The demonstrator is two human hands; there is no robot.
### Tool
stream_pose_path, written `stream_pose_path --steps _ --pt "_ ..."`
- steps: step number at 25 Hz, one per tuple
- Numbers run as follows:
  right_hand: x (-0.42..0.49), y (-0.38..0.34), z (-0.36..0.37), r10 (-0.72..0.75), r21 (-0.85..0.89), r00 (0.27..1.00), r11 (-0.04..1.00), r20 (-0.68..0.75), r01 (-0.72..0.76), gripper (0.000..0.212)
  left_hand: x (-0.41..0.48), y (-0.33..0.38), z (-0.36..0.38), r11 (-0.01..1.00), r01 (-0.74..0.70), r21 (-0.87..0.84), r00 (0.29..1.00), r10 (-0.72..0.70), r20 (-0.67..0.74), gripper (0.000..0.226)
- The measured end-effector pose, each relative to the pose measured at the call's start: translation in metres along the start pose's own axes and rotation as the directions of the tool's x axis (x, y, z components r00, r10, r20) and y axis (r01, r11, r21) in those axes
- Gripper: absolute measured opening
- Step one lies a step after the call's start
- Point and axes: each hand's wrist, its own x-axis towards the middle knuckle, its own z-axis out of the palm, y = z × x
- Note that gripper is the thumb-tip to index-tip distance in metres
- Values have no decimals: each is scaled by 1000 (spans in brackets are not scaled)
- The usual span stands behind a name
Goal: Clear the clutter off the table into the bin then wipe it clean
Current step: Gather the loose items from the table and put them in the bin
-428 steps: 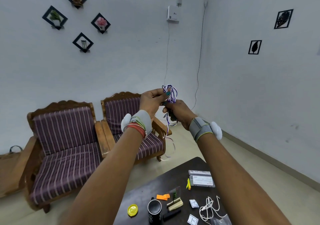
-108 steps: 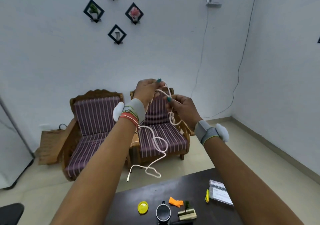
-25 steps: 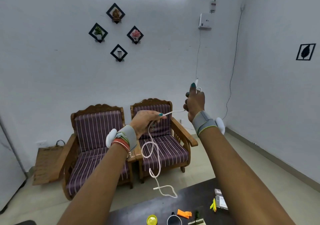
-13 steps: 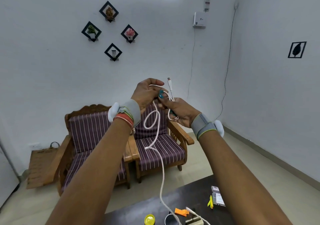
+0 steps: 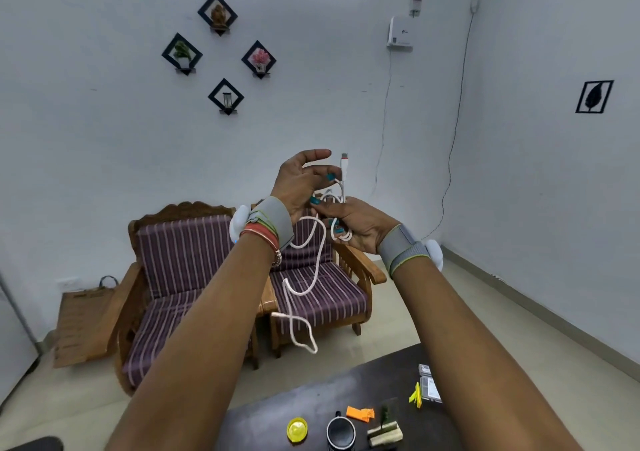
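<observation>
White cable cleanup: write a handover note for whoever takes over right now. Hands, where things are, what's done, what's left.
Right hand grips the coiled part of the white cable, plug end up. Left hand hovers beside it, fingers loose; the tail hangs free.
On the table: yellow lid, black mug, orange scraps, yellow clip, small boxes.
Done: cable lifted, partly coiled.
Left: finish coiling, bin everything, wipe. No bin or cloth in view.
</observation>
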Motion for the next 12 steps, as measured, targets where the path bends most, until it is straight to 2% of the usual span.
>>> stream_pose_path --steps 3,5,8,9,11,12 --pt "7 2 3 -24 -152 987 988 -158 0 17 2 -5 -1 994 6 112 987 12 -161 39" --pt "13 3 4 -96 -201 967 979 -234 48 19 -2 -16 -1 980 69 185 984 -36 -173 35" --pt "18 -2 4 -172 -97 926 984 -336 148 16 -16 -32 -4 929 251 271 968 -248 -45 40" --pt "19 -4 3 -175 -21 911 983 -374 181 16 -20 -37 -9 925 273 265 961 -273 -37 37" --pt "20 -8 -2 -160 129 885 963 -437 238 19 -23 -42 -22 956 238 174 971 -235 -37 20" --pt "21 -9 -5 -152 139 874 961 -462 240 20 -23 -43 -27 969 208 131 978 -203 -46 14"
